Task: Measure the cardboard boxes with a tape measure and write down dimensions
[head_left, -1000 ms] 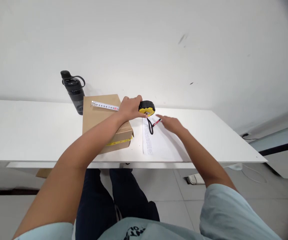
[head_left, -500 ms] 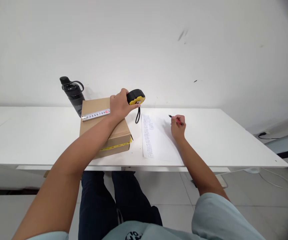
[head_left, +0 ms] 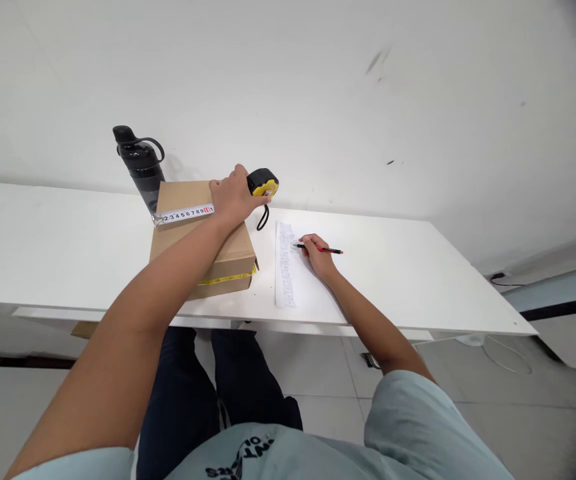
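Over the right part of a brown cardboard box (head_left: 182, 195), my left hand (head_left: 233, 195) is closed on a black and yellow tape measure (head_left: 264, 181). Its white blade (head_left: 185, 214) lies across the top of the box, the end at the box's left edge. A black wrist loop (head_left: 263, 218) dangles from the case. My right hand (head_left: 318, 256) grips a red and black pen (head_left: 329, 250), tip down at the sheet of paper (head_left: 285, 280). Rows of handwriting cover the paper's left part; my hand and forearm hide some of its right side.
A dark water bottle (head_left: 141, 163) stands behind the box's left corner, close to the wall. Yellow tape (head_left: 225, 279) runs along the box's front side. The white table (head_left: 388, 267) backs onto a white wall (head_left: 288, 87). A black cable plug (head_left: 497, 276) is at the far right.
My right hand has moved left with the pen, from the paper's right side to the written part. My left hand keeps the tape measure on the box. The view has shifted slightly.
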{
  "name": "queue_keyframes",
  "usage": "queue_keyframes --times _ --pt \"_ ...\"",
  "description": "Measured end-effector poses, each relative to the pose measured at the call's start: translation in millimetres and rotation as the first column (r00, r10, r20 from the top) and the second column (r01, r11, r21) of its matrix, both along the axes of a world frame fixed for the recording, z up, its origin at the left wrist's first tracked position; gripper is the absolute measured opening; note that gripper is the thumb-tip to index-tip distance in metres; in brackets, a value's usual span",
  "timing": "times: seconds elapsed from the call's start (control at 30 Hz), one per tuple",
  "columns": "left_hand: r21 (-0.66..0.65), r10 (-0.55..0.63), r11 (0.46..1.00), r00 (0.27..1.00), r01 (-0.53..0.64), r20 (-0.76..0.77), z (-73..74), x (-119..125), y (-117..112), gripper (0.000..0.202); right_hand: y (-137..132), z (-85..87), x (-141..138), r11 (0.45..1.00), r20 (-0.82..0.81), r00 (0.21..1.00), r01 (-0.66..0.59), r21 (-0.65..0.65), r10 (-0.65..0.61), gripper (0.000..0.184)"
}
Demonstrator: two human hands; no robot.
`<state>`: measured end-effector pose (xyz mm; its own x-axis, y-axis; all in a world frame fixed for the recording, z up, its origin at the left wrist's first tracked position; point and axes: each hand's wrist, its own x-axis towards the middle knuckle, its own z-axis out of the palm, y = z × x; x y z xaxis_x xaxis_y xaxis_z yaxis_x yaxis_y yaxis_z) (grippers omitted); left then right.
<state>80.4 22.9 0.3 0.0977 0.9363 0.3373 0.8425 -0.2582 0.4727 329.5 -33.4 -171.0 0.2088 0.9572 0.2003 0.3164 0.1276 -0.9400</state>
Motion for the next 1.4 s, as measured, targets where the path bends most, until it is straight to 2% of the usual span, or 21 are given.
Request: queue_keyframes --times 0.2,0.3,0.6,0.93,1.17,1.4 --pt "-0.099 0.151 0.986 0.965 -0.132 0.213 2.9 -4 3 0.065 -3 0.5 -2 0.999 0.061 0.998 0.000 -0.050 0.003 0.058" --pt "-0.108 0.179 0.982 0.955 -0.157 0.238 1.5 -8 8 0.068 -4 -0.4 0 0.997 0.073 0.997 0.005 -0.071 0.000 0.057" --pt "-0.102 0.130 0.989 0.963 -0.108 0.237 -4.2 -9 12 0.077 -5 -1.8 1 0.996 0.120 0.992 -0.017 -0.091 0.027 0.054" --pt "-0.129 0.122 0.987 0.975 -0.099 0.183 -3.2 -7 8 0.074 -7 -2.6 3 0.995 0.112 0.993 -0.014 -0.096 0.025 0.054" --pt "-0.103 0.140 0.988 0.954 -0.116 0.267 -7.9 -8 18 0.074 -7 -2.9 6 0.995 0.116 0.993 0.006 -0.096 0.005 0.052" --pt "-0.119 0.111 0.990 0.957 -0.081 0.269 -8.1 -11 18 0.073 -9 -2.7 6 0.995 0.125 0.992 0.012 -0.103 0.001 0.051"
